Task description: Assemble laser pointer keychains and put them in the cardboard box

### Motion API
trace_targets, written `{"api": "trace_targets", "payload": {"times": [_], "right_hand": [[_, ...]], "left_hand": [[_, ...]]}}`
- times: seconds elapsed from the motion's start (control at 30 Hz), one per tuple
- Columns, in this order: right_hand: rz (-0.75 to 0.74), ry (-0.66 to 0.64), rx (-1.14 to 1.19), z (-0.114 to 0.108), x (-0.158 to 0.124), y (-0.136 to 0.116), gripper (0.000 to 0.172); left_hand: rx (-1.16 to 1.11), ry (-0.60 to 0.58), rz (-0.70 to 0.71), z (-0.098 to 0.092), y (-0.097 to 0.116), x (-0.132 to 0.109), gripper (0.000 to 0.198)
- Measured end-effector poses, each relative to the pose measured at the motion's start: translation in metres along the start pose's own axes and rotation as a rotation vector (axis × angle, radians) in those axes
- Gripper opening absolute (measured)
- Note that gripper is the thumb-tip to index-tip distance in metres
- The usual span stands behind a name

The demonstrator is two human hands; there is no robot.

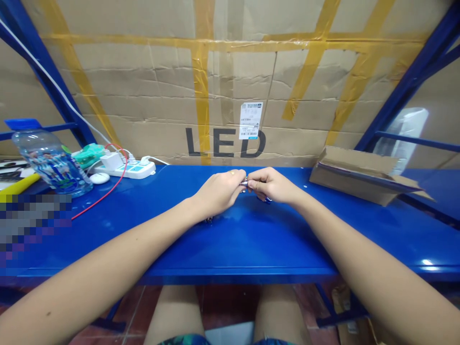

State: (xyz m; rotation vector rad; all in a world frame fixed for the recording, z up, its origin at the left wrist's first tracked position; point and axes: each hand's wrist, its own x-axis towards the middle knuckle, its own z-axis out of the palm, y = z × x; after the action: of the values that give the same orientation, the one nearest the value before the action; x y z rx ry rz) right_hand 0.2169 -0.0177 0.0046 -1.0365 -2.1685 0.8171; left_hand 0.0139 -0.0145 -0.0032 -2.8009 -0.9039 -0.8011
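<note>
You are facing big black letters (pixel 224 142) that are spelling "LED" low on the far box (pixel 143 110). A white label (pixel 251 120) is overlapping the top of the D, carrying a barcode and rows of print that are showing too small to read. At left, the bottle (pixel 53 165) is bearing markings you are not making out.

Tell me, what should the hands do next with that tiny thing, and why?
Maybe the right hand should turn the tiny thing slightly, so more of it shows: it's pinched there, its other end reaches the left hand, and the two hands hide most of it.
</note>
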Motion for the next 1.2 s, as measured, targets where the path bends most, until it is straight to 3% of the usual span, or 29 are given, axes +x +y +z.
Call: {"api": "trace_targets", "payload": {"times": [0.1,0.2,0.37,0.77,0.9,1.03,1.1,1.2], "right_hand": [[0.006,0.012,-0.013,-0.002,0.0,-0.001,0.027],[-0.087,0.096,-0.158,-0.003,0.0,-0.002,0.028],[-0.139,0.127,-0.334,-0.001,0.001,-0.001,0.029],[-0.089,0.079,-0.212,0.002,0.0,-0.002,0.028],[-0.022,0.038,-0.153,-0.003,0.001,-0.001,0.028],[0.063,0.052,-0.307,-0.024,-0.002,0.0,0.03],[0.116,0.053,-0.393,-0.034,-0.004,0.003,0.025],[0.251,-0.068,-0.459,-0.038,-0.004,0.009,0.011]], "left_hand": [[-0.015,0.044,0.016,0.002,0.001,0.001,0.013],[-0.018,0.081,0.011,0.005,0.0,0.004,0.023],[0.071,-0.034,-0.053,0.006,-0.001,0.005,0.027],[0.211,-0.038,0.058,0.004,0.0,-0.001,0.029],[0.178,-0.028,0.029,0.005,-0.001,0.002,0.027],[0.059,0.043,-0.072,0.008,-0.003,0.006,0.02],[0.026,0.074,-0.109,0.008,-0.006,0.007,0.019],[-0.001,0.096,-0.126,0.006,-0.009,0.006,0.018]]}}
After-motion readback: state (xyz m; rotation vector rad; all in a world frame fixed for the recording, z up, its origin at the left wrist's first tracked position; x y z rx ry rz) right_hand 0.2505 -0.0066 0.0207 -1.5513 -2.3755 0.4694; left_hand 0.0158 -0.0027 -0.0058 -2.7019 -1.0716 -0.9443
